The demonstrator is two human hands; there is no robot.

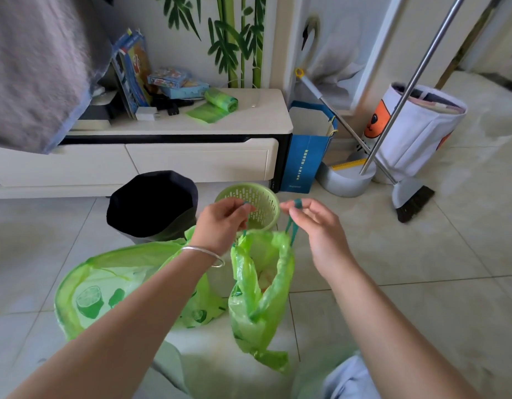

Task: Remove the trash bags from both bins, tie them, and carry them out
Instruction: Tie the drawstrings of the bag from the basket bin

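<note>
A small green trash bag (260,289) hangs in front of me, held up by its dark green drawstring. My left hand (223,223) pinches one end of the string and my right hand (315,223) pinches the other loop; the bag's mouth is partly open with scraps inside. Behind it stands a small green perforated bin (254,203), with no bag in it. To its left is a bin lined with a black bag (151,205). A larger green printed bag (111,289) lies open on the floor under my left forearm.
A low white cabinet (191,151) runs along the wall and carries a roll of green bags (220,102) and boxes. To the right stand a blue paper bag (303,159), a broom (413,200) and dustpan, a metal pole and a white fabric hamper (421,131).
</note>
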